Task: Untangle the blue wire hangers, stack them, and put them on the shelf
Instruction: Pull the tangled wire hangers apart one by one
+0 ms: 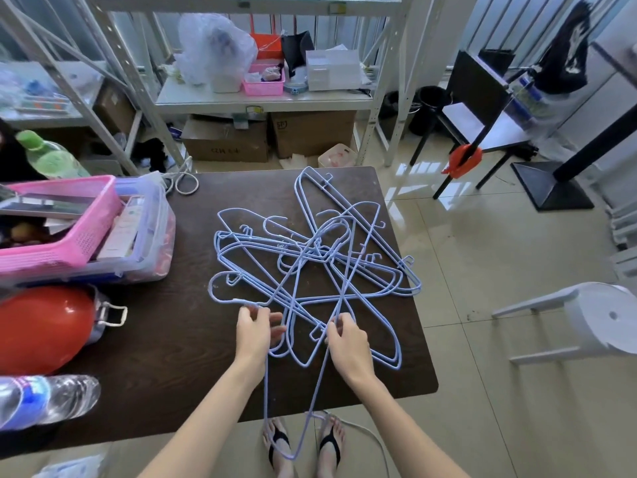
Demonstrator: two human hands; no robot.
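A tangled heap of several light blue wire hangers [310,267] lies on the dark brown table [193,367], right of its middle. My left hand [256,331] pinches a wire at the near left edge of the heap. My right hand [348,343] grips another wire at the near side. One hanger [293,439] is partly lifted toward me, its long loop hanging past the table's front edge above my feet. The white metal shelf [265,98] stands beyond the table.
A pink basket [62,243] in a clear bin, a red helmet-like object [41,329] and a water bottle [44,400] crowd the table's left. The shelf holds bags, a pink basket and boxes. A white stool [586,326] lies on the floor at right; a black chair [479,108] stands behind.
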